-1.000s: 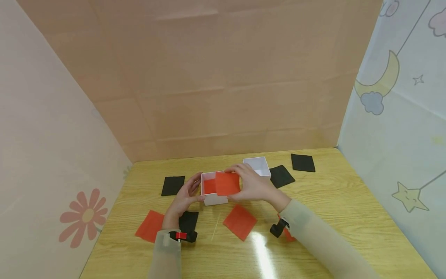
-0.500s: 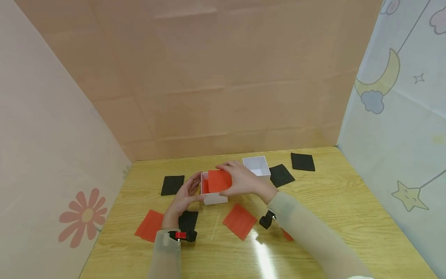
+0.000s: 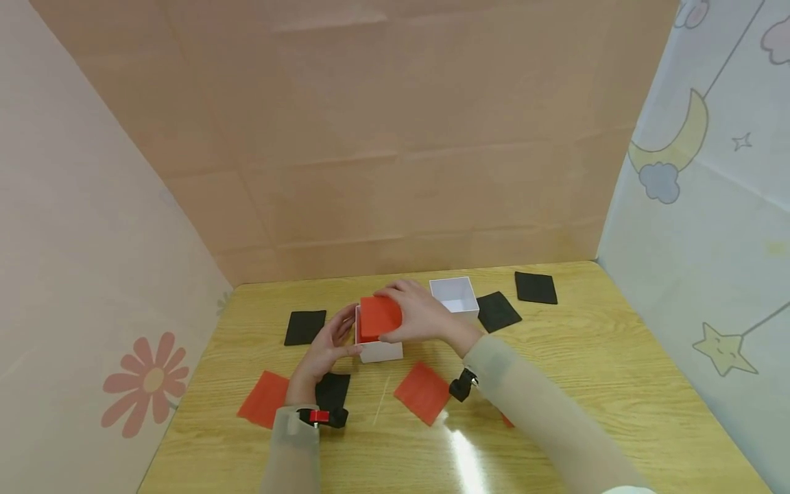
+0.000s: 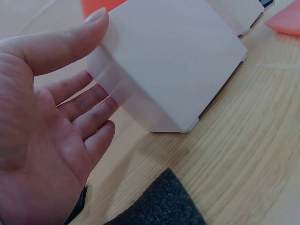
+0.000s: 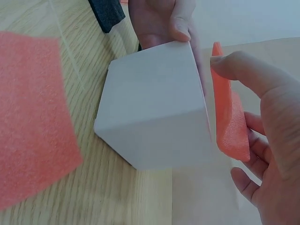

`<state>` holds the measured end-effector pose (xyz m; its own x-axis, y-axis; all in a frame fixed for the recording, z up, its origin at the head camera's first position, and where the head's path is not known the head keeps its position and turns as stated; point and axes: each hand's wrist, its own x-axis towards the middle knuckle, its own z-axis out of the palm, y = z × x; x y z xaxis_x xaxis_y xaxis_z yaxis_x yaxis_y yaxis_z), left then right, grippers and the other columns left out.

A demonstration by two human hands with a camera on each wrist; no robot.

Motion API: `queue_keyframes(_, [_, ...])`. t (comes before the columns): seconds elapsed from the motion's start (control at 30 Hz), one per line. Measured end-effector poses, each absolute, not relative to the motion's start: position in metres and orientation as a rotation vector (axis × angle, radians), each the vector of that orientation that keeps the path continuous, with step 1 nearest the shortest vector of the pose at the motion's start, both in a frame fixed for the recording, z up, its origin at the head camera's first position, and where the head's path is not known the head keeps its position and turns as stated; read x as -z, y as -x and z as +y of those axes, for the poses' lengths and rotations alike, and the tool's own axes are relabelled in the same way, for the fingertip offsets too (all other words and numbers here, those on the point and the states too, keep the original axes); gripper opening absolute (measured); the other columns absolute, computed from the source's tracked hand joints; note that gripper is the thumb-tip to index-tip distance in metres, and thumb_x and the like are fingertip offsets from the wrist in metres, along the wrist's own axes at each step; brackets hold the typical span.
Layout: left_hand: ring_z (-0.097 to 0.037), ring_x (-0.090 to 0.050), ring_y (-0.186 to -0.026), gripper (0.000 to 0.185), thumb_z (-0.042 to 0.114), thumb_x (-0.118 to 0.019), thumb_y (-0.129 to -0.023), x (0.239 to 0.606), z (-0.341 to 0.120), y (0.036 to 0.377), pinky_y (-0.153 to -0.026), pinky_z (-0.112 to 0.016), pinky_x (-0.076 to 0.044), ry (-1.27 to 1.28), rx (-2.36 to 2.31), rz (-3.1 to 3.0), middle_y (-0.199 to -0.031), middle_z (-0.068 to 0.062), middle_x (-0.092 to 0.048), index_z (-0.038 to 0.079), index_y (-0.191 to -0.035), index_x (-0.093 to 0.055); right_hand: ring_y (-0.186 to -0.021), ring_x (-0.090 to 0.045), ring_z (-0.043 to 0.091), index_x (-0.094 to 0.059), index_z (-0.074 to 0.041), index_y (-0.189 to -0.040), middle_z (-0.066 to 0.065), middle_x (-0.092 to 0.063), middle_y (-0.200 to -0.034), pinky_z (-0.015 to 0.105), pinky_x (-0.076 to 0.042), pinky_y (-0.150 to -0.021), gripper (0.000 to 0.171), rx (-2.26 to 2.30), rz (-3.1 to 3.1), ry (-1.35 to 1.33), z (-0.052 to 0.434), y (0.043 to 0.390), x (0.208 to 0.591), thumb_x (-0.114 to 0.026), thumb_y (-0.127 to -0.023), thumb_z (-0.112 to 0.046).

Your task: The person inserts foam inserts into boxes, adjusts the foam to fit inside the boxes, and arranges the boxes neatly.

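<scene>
Since one second ago, the right hand [image 3: 415, 312] and the red square [image 3: 379, 318] have been moving left, and now the red square is covering most of the open top of the near white box [image 3: 380, 353]. The left hand [image 3: 325, 351] and that box are staying almost in the same spot.

The right hand is pinching the red square, with the thumb pushing on one edge and the fingers holding the other side. In the right wrist view, the red square is bending a little and is hanging by the box's open top. Darker red is showing just under its lower edge; it is hard to tell if that part is lying in the box. The left hand is holding the box at its left end, with the thumb pressing on the front corner and the fingers going along the side.

On the table [image 3: 617, 377], the far white box [image 3: 449, 289] is standing open behind the right hand. One black square [image 3: 498, 311] is lying just beside it, and another black square [image 3: 536, 287] is lying farther right. More squares are lying around the left arm: two black ones [image 3: 305, 327] and a red one [image 3: 265, 399]. Another red one [image 3: 423, 392] is lying in front of the near box, and a red bit [image 3: 507, 421] is peeking out by the right sleeve [image 3: 543, 418].
</scene>
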<state>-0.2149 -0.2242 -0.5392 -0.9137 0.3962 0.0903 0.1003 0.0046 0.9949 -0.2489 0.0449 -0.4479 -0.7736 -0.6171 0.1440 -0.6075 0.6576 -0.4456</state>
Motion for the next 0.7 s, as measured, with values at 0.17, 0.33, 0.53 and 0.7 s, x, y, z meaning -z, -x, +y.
queue_keyframes(0.17, [-0.036,-0.025,-0.161,0.093,-0.003,-0.078,-0.094,0.540,-0.224,0.215,-0.129,-0.049,-0.021,-0.509,-2.005,2.066,-0.175,-0.012,-0.027,0.007,-0.169,-0.026,-0.133,-0.051,0.025,-0.060,-0.020,-0.152,0.004,-0.055,-0.150,0.046,-0.051,-0.101,0.085,0.741,2.852,1.068,0.041,0.249,0.446,-0.088,-0.079,-0.054])
queue_keyframes(0.33, [-0.040,-0.024,-0.160,0.091,-0.004,-0.077,-0.094,0.541,-0.224,0.216,-0.129,-0.054,-0.019,-0.528,-1.998,2.069,-0.174,-0.016,-0.026,0.004,-0.169,-0.025,-0.131,-0.051,0.025,-0.060,-0.019,-0.151,0.003,-0.056,-0.148,0.045,-0.052,-0.099,0.084,0.731,2.829,1.079,0.035,0.250,0.446,-0.088,-0.079,-0.053])
queue_keyframes(0.53, [-0.041,-0.025,-0.160,0.092,-0.003,-0.079,-0.094,0.540,-0.225,0.215,-0.129,-0.054,-0.018,-0.532,-1.981,2.082,-0.174,-0.018,-0.026,0.003,-0.169,-0.025,-0.131,-0.049,0.024,-0.061,-0.019,-0.149,0.003,-0.058,-0.144,0.042,-0.053,-0.097,0.082,0.695,2.818,1.060,0.031,0.251,0.450,-0.089,-0.079,-0.053])
queue_keyframes(0.7, [-0.041,-0.024,-0.160,0.091,-0.004,-0.078,-0.094,0.539,-0.224,0.214,-0.129,-0.053,-0.018,-0.531,-1.978,2.085,-0.174,-0.018,-0.025,0.001,-0.169,-0.025,-0.131,-0.049,0.024,-0.060,-0.020,-0.151,0.003,-0.057,-0.147,0.041,-0.054,-0.097,0.083,0.651,2.833,1.056,0.029,0.251,0.451,-0.087,-0.081,-0.055])
